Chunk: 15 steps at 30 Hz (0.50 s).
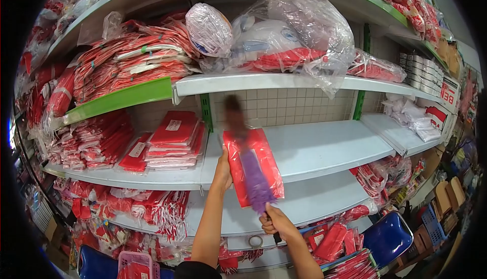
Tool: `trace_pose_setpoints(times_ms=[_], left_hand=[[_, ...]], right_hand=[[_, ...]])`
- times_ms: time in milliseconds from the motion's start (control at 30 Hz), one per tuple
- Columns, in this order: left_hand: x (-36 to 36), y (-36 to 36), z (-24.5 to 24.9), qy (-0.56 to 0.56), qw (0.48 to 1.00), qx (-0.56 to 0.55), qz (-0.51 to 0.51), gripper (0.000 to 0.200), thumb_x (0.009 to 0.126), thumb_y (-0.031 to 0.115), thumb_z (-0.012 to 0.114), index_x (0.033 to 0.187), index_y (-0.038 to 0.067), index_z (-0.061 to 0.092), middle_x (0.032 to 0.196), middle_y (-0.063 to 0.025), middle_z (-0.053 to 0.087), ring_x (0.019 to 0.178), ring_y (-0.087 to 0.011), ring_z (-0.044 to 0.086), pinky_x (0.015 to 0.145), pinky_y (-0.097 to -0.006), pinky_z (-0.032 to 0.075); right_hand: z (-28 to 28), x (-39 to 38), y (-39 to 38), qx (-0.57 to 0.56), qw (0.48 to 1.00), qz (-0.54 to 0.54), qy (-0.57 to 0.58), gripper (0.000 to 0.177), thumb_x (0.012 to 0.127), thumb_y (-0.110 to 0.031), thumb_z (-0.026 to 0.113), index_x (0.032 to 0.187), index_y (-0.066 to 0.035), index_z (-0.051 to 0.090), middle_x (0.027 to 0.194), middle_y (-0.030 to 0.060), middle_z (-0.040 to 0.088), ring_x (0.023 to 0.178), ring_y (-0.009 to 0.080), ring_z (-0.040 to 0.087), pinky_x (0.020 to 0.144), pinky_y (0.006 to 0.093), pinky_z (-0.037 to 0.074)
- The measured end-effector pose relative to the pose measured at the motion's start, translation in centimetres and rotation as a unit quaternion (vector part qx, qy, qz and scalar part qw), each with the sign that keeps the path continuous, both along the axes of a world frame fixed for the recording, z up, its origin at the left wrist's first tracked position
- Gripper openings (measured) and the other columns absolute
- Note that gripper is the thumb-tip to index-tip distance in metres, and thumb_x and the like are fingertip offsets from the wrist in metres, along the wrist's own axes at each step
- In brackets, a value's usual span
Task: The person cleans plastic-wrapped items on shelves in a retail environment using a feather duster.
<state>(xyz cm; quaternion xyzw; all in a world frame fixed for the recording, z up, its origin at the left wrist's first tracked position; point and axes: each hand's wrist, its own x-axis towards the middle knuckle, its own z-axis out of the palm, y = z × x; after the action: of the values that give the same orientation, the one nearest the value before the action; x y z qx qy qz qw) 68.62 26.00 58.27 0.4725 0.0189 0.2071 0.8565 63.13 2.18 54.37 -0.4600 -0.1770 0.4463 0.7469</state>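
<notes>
Pale shop shelf (329,147): left hand (222,170) clamps a red packet (266,160) upright, apparently baring its face to the blurred purple duster (256,180) the right hand (274,221) grips.

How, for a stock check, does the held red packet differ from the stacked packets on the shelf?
The held packet stands upright in the left hand; the stacked packets lie flat. The right hand's purple duster lies over the held packet, not the stacked packets. Both are red.
</notes>
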Motion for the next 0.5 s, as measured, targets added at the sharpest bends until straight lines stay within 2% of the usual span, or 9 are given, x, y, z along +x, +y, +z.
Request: trace_pose_setpoints(times_ms=[33, 133, 167, 267, 333, 400, 467, 500], left_hand=[[0.2, 0.1, -0.3, 0.002, 0.999, 0.046, 0.022, 0.052, 0.094, 0.046, 0.033, 0.119, 0.004, 0.048, 0.111, -0.0111, 0.058, 0.099, -0.0210, 0.058, 0.086, -0.0379, 0.047], [-0.2, -0.7, 0.4, -0.039, 0.999, 0.019, 0.025, 0.049, 0.095, 0.044, 0.033, 0.116, 0.002, 0.049, 0.108, -0.0111, 0.059, 0.094, -0.0199, 0.060, 0.083, -0.0369, 0.049], [-0.7, -1.3, 0.9, -0.023, 0.999, 0.003, 0.031, 0.050, 0.095, 0.044, 0.035, 0.110, -0.001, 0.052, 0.104, -0.0108, 0.060, 0.089, -0.0180, 0.060, 0.078, -0.0333, 0.050], [-0.8, -1.4, 1.1, -0.023, 0.998, -0.005, 0.053, 0.049, 0.095, 0.043, 0.035, 0.110, 0.000, 0.051, 0.102, -0.0103, 0.060, 0.088, -0.0173, 0.060, 0.078, -0.0330, 0.050], [0.2, 0.8, -0.7, 0.006, 0.996, -0.066, 0.061, 0.046, 0.096, 0.042, 0.034, 0.112, 0.002, 0.050, 0.100, -0.0093, 0.061, 0.087, -0.0179, 0.061, 0.077, -0.0345, 0.050], [-0.1, 1.5, -0.9, 0.026, 0.995, -0.078, 0.063, 0.047, 0.096, 0.043, 0.029, 0.120, 0.006, 0.045, 0.110, -0.0099, 0.057, 0.100, -0.0232, 0.056, 0.086, -0.0414, 0.046], [-1.0, 0.8, 0.0, -0.079, 0.981, -0.172, -0.027, 0.049, 0.096, 0.044, 0.027, 0.124, 0.008, 0.042, 0.117, -0.0105, 0.054, 0.108, -0.0262, 0.052, 0.092, -0.0450, 0.042], [-0.9, 0.4, 0.4, -0.093, 0.978, -0.185, -0.013, 0.051, 0.096, 0.044, 0.025, 0.127, 0.007, 0.040, 0.126, -0.0119, 0.048, 0.116, -0.0293, 0.045, 0.098, -0.0471, 0.036]], right_hand=[[0.1, 0.6, 0.1, -0.028, 0.998, 0.054, -0.022, 0.040, 0.094, -0.046, 0.037, 0.074, -0.011, 0.038, 0.053, -0.0037, 0.030, 0.039, 0.0034, 0.021, 0.035, 0.0208, 0.014], [0.3, 0.2, 1.2, -0.025, 0.997, -0.065, -0.027, 0.040, 0.095, -0.046, 0.036, 0.075, -0.012, 0.037, 0.053, -0.0038, 0.029, 0.039, 0.0034, 0.021, 0.035, 0.0205, 0.014], [-0.4, 0.3, 1.5, 0.018, 0.994, -0.108, 0.001, 0.039, 0.095, -0.046, 0.036, 0.075, -0.012, 0.037, 0.053, -0.0039, 0.029, 0.040, 0.0033, 0.022, 0.036, 0.0201, 0.015], [-2.4, -1.1, 1.4, 0.020, 0.991, -0.123, -0.040, 0.038, 0.095, -0.044, 0.037, 0.075, -0.012, 0.037, 0.054, -0.0040, 0.030, 0.041, 0.0036, 0.023, 0.037, 0.0202, 0.016], [-4.5, -1.4, 0.4, -0.027, 0.994, -0.055, -0.087, 0.036, 0.096, -0.041, 0.037, 0.075, -0.011, 0.038, 0.054, -0.0044, 0.030, 0.042, 0.0041, 0.025, 0.038, 0.0206, 0.018], [-5.9, -1.4, -1.2, -0.069, 0.990, -0.022, -0.122, 0.036, 0.096, -0.040, 0.038, 0.074, -0.011, 0.039, 0.054, -0.0047, 0.031, 0.043, 0.0039, 0.027, 0.038, 0.0203, 0.020], [-6.5, -1.3, -1.7, -0.046, 0.990, -0.099, -0.083, 0.033, 0.096, -0.037, 0.037, 0.076, -0.010, 0.040, 0.054, -0.0042, 0.030, 0.042, 0.0042, 0.025, 0.037, 0.0206, 0.019], [-6.5, -1.5, -1.9, -0.034, 0.987, -0.136, -0.075, 0.033, 0.097, -0.037, 0.036, 0.078, -0.009, 0.040, 0.053, -0.0040, 0.029, 0.041, 0.0046, 0.024, 0.037, 0.0209, 0.018]])
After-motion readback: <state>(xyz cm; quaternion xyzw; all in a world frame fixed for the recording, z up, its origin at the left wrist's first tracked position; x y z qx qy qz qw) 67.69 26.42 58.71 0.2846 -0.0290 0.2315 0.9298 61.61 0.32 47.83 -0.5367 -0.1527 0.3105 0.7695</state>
